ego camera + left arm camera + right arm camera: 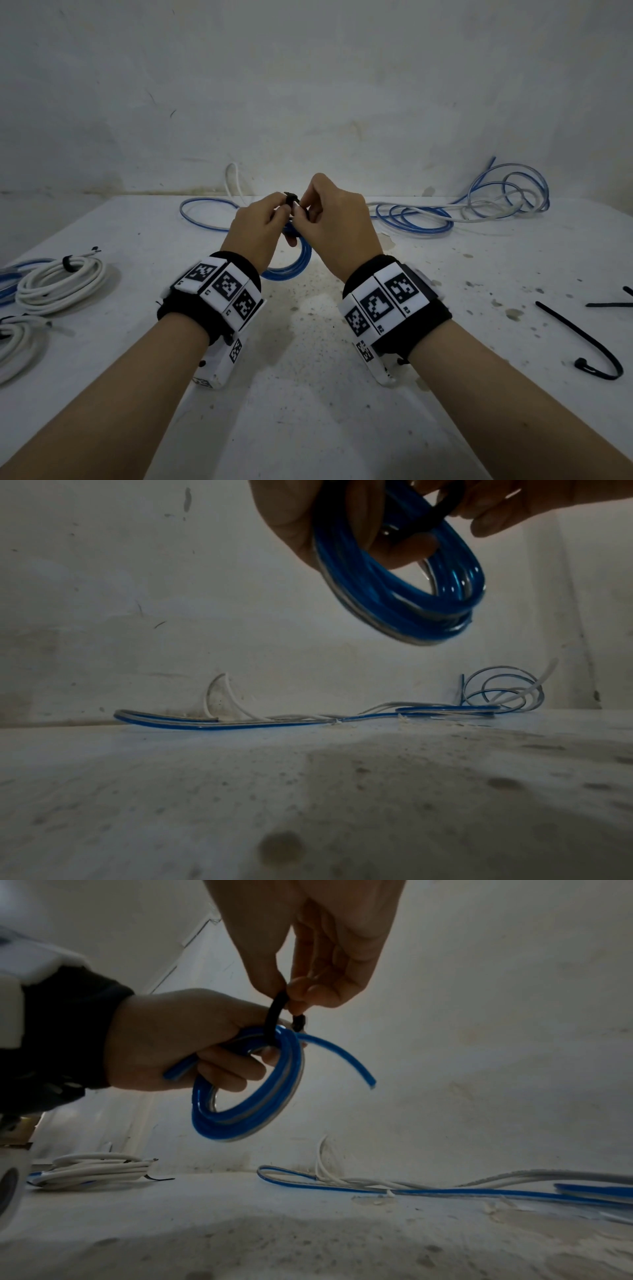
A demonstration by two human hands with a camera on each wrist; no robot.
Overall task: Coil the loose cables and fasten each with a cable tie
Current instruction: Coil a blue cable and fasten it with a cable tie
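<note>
My left hand (260,226) grips a coiled blue cable (246,1091) and holds it above the white table (308,377). One loose end of the coiled blue cable (404,588) sticks out to the right. A black cable tie (274,1018) loops over the top of the coil. My right hand (329,219) pinches the black cable tie (292,198) at its upper end between thumb and fingers. The coil's lower part (291,267) hangs below both hands.
Loose blue and white cables (445,212) lie along the back wall. Tied white coils (58,284) sit at the left edge. Spare black cable ties (582,342) lie on the right of the table.
</note>
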